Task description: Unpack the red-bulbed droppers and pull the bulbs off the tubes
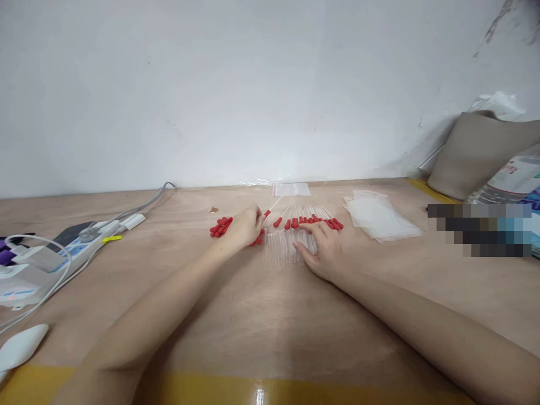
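Note:
My left hand pinches a dropper with a red rubber bulb; its thin clear tube points up and away from me. A pile of loose red bulbs lies left of that hand, and a few more show beneath it. My right hand rests over a row of clear thin tubes, thumb and forefinger apart. Its forefinger tip is close to the red bulbs. Beyond the row, several droppers lie fanned out, red bulbs towards me. The right hand's other fingers are partly hidden.
Clear plastic bags are stacked at right, with a small zip bag by the wall. A power strip with cables and a white mouse are at left. A plastic bottle and grey-brown container stand at far right.

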Demonstrator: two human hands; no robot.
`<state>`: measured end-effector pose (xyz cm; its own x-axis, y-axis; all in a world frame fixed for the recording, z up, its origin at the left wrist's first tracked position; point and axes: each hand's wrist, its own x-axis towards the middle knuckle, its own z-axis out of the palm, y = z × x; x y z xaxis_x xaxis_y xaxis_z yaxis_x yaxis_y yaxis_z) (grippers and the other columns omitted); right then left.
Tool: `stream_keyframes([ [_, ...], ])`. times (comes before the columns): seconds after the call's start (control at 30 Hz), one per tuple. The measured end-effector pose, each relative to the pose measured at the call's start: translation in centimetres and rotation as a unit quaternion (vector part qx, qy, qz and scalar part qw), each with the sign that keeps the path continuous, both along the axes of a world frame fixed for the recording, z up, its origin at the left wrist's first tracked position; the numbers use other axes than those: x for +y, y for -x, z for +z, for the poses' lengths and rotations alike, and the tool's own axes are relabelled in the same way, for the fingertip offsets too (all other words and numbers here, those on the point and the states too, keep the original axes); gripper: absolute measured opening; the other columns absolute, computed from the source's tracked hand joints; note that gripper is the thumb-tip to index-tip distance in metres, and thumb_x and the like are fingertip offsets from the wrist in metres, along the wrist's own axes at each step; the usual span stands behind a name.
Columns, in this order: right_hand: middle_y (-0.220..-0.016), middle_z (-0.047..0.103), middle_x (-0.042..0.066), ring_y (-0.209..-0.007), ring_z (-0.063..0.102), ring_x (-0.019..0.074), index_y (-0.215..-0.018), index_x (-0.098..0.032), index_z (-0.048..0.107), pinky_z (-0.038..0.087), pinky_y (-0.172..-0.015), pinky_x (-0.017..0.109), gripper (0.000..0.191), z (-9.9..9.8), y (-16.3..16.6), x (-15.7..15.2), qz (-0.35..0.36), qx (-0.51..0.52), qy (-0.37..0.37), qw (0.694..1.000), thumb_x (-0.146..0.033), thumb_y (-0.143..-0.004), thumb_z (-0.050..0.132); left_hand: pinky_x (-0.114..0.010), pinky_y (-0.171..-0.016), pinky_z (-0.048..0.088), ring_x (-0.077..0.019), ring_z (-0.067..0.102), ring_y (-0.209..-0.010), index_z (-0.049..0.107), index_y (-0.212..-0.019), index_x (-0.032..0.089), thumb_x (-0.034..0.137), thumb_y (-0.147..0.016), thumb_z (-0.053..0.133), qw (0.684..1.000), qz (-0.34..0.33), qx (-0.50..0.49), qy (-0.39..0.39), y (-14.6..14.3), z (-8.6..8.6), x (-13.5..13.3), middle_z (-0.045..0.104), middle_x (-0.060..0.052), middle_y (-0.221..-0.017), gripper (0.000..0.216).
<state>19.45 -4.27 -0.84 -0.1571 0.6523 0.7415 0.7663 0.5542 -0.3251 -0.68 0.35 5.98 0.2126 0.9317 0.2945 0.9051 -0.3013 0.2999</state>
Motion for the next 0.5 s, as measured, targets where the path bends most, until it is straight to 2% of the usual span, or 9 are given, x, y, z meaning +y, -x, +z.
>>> stream_keyframes([
  [0.13,-0.114,0.048,0.013,-0.106,0.044,0.0262,-0.122,-0.017,0.041,0.036,-0.084,0.040,0.055,0.2,0.2,-0.2,-0.004,0.036,-0.047,0.998,-0.042,-0.075,0.057,-0.028,-0.065,0.045,-0.0164,0.058,-0.074,0.050,-0.078,0.018,0.023,-0.085,0.043,0.978,-0.124,-0.034,-0.164,2.4,-3.1,-2.8,0.061,-0.003,-0.077,0.011],
  [0.27,-0.109,0.054,0.010,-0.101,0.048,0.0241,-0.119,-0.021,0.048,0.032,-0.085,0.039,0.049,0.2,0.4,-0.4,0.032,-0.032,-0.052,0.998,-0.045,-0.077,0.055,-0.027,-0.072,0.048,-0.0141,0.058,-0.082,0.051,-0.085,0.018,0.021,-0.085,0.046,0.943,-0.209,-0.079,-0.248,3.0,-5.5,-4.0,0.060,-0.005,-0.086,0.005],
  [0.37,-0.100,0.060,0.006,-0.094,0.050,0.0199,-0.114,-0.022,0.054,0.027,-0.085,0.038,0.039,0.1,0.5,-0.3,0.052,-0.074,-0.044,0.995,-0.043,-0.081,0.052,-0.027,-0.075,0.049,-0.0138,0.058,-0.085,0.050,-0.087,0.018,0.018,-0.083,0.049,0.929,-0.220,-0.100,-0.279,2.7,-5.9,-4.4,0.060,-0.006,-0.089,0.004],
  [0.5,-0.087,0.065,0.003,-0.085,0.051,0.0160,-0.104,-0.023,0.060,0.023,-0.086,0.037,0.028,0.0,0.6,-0.2,0.073,-0.093,-0.054,0.991,-0.039,-0.084,0.049,-0.027,-0.070,0.050,-0.0132,0.059,-0.081,0.050,-0.084,0.018,0.018,-0.083,0.051,0.922,-0.234,-0.098,-0.292,2.4,-5.9,-4.5,0.061,-0.005,-0.087,0.002],
])
